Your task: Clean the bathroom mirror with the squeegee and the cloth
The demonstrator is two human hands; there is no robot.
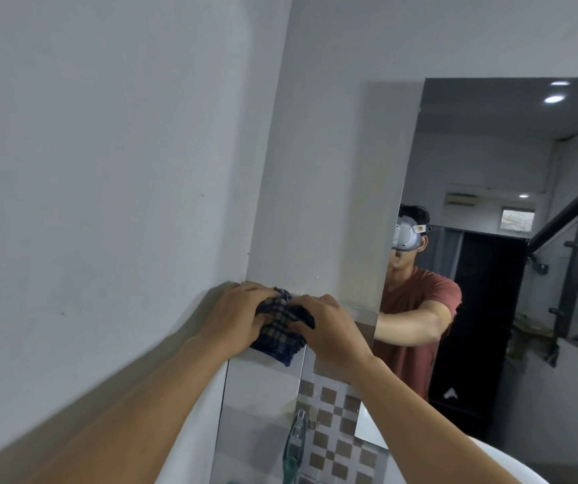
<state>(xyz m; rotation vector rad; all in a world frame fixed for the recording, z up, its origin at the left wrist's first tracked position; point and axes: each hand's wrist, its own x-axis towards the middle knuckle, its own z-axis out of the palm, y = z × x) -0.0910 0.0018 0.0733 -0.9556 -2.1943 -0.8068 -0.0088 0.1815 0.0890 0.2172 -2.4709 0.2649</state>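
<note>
A blue and tan checked cloth [282,324] is bunched between both my hands in the wall corner, at the top edge of the tiles. My left hand [237,314] grips its left side, and my right hand [329,326] grips its right side. The mirror [496,162] hangs to the right and shows a person in a red shirt with a headset. Low down, a teal squeegee [295,445] with a clear handle hangs upright against the tiles.
White walls meet in a corner above my hands. Grey tiles with a brown checker band [336,427] run below the cloth. A white basin rim [510,461] curves at the bottom right. The mirror reflects a stair rail and a dark door.
</note>
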